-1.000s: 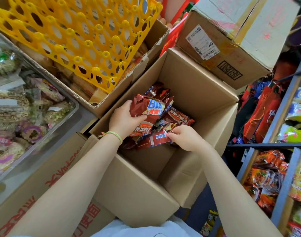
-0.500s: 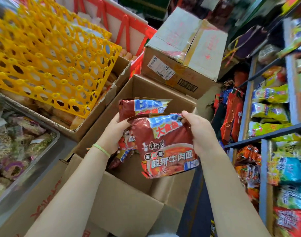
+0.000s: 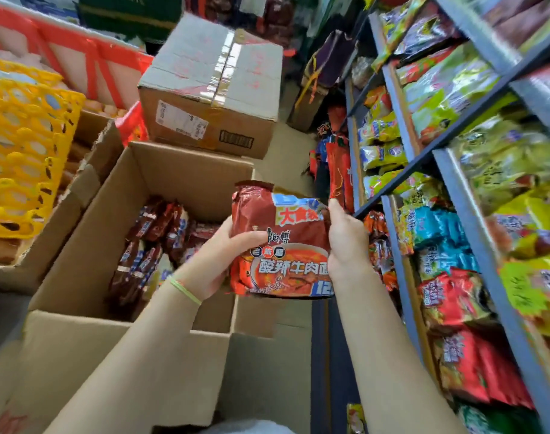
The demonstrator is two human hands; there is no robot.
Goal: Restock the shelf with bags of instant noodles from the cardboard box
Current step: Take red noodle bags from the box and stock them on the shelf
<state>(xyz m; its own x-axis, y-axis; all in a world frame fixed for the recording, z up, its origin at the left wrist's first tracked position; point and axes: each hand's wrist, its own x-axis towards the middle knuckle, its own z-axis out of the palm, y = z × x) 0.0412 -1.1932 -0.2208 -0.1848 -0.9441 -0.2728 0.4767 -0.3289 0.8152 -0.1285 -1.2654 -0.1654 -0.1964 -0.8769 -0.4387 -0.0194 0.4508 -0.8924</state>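
Observation:
I hold a dark red bag of instant noodles (image 3: pixel 283 242) between both hands, above the right edge of the open cardboard box (image 3: pixel 89 245). My left hand (image 3: pixel 217 258) grips its left side, thumb across the front. My right hand (image 3: pixel 345 239) grips its right edge. More bags may be stacked behind the front one; I cannot tell. Several dark red noodle bags (image 3: pixel 148 245) stand inside the box. The grey metal shelf (image 3: pixel 399 277) on the right is filled with green, blue and red noodle bags.
A sealed cardboard box (image 3: pixel 211 89) stands behind the open one. A yellow plastic egg tray (image 3: pixel 23 145) lies on another carton at the left, with a red crate (image 3: pixel 79 64) behind it. Red bags (image 3: pixel 339 173) hang at the shelf's near end.
Both hands lifted noodle bags out of the box and carried them right toward the shelf. The view has swung right, showing more of the shelf.

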